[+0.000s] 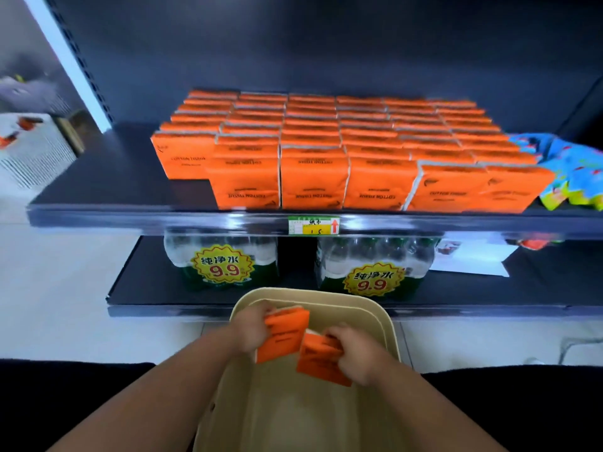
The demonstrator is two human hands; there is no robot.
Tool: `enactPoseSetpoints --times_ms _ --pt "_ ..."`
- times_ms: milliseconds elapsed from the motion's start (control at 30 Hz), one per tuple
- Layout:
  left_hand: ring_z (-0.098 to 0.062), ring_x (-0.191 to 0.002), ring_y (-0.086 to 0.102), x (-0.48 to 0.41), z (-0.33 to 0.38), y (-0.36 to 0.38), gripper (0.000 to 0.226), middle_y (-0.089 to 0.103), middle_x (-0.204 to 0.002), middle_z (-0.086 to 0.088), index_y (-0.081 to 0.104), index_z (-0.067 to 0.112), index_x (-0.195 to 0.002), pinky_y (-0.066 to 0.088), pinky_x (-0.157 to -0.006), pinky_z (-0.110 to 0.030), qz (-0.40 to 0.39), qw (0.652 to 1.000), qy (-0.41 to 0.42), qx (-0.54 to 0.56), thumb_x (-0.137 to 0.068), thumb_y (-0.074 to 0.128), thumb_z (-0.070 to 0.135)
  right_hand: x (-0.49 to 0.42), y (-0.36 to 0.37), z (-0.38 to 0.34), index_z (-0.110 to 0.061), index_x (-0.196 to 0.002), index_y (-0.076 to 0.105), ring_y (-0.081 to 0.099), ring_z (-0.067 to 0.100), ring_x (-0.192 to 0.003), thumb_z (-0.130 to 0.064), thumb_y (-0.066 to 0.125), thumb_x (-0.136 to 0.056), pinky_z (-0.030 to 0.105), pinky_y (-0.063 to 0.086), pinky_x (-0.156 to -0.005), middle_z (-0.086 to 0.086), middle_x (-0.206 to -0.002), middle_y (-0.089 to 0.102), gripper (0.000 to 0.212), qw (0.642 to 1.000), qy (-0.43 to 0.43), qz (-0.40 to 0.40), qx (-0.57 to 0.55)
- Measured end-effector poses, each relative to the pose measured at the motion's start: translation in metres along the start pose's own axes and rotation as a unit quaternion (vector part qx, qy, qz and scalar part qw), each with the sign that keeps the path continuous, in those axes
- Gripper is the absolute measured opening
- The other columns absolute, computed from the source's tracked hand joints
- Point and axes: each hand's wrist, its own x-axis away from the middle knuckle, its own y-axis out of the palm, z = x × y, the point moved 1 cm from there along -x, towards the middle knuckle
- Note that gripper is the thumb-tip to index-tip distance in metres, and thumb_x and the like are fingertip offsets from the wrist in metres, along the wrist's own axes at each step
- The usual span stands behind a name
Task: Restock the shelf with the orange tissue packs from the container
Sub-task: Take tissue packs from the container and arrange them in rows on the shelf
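A beige container sits low in front of me, below the shelves. Inside it, my left hand grips one orange tissue pack and my right hand grips another orange tissue pack. Both packs are held over the container's pale floor, close together. On the dark shelf above stand several rows of orange tissue packs, filling its middle and right. The shelf's left end is bare.
Bright blue and yellow packets lie at the shelf's right end. A price tag is on the shelf lip. On the lower shelf stand shrink-wrapped water bottles with 9.9 stickers. A white cabinet stands left.
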Motion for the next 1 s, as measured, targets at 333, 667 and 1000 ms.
enactPoseSetpoints --times_ms 333,667,1000 --pt "-0.016 -0.088 0.057 0.066 0.045 -0.111 0.051 0.059 -0.101 -0.004 0.049 0.021 -0.124 0.042 -0.063 -0.020 0.056 0.993 0.088 -0.054 -0.080 0.061 -0.004 0.039 -0.089 -0.109 -0.024 -0.136 0.052 0.048 0.019 -0.121 -0.010 0.056 -0.091 0.031 0.039 -0.105 -0.003 -0.129 0.051 0.047 0.977 -0.165 0.103 0.089" --pt "-0.020 -0.080 0.052 0.138 0.056 -0.210 0.053 0.056 -0.096 -0.006 0.055 0.015 -0.108 0.044 -0.061 -0.028 0.115 0.972 0.090 0.184 -0.057 0.055 0.001 0.038 -0.141 -0.216 -0.036 -0.139 0.045 0.036 0.018 -0.136 -0.020 0.055 -0.095 0.043 0.024 -0.113 -0.009 -0.144 0.044 0.047 0.932 -0.279 0.179 0.147" --pt "-0.023 -0.081 0.053 0.131 0.024 -0.307 0.061 0.053 -0.102 -0.016 0.051 0.017 -0.103 0.043 -0.068 -0.029 0.256 0.925 0.095 0.265 -0.045 0.043 0.000 -0.028 -0.155 -0.319 -0.038 -0.130 0.044 0.039 0.018 -0.132 -0.019 0.055 -0.094 0.045 0.016 -0.106 -0.013 -0.142 0.049 0.042 0.888 -0.328 0.266 0.182"
